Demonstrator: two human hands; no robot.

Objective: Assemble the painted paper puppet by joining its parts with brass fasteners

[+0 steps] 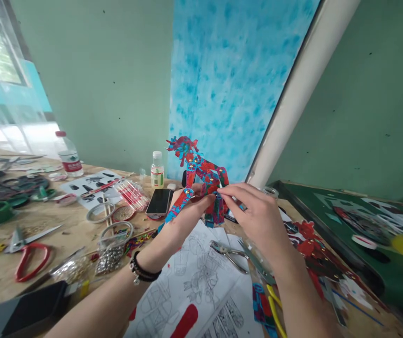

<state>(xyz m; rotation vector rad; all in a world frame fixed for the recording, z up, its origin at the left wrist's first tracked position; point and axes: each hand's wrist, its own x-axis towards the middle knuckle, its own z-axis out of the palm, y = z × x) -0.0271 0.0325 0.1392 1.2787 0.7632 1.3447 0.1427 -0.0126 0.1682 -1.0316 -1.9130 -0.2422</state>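
Note:
A red and blue jointed paper puppet (197,171) is held up above the wooden table. My left hand (184,217) grips it from below, fingers curled round its lower part. My right hand (254,217) pinches the puppet's middle from the right with thumb and fingertips pressed together. The puppet's head points up and left, and one blue limb hangs down to the left. A beaded bracelet (142,271) sits on my left wrist.
Line-drawing sheets (194,281) and metal pliers (230,253) lie under my hands. A phone (159,202), small bottle (157,170), water bottle (68,157), red-handled scissors (28,258), a bag of metal studs (110,257) and tape rings are at the left. A green mat (359,225) is at the right.

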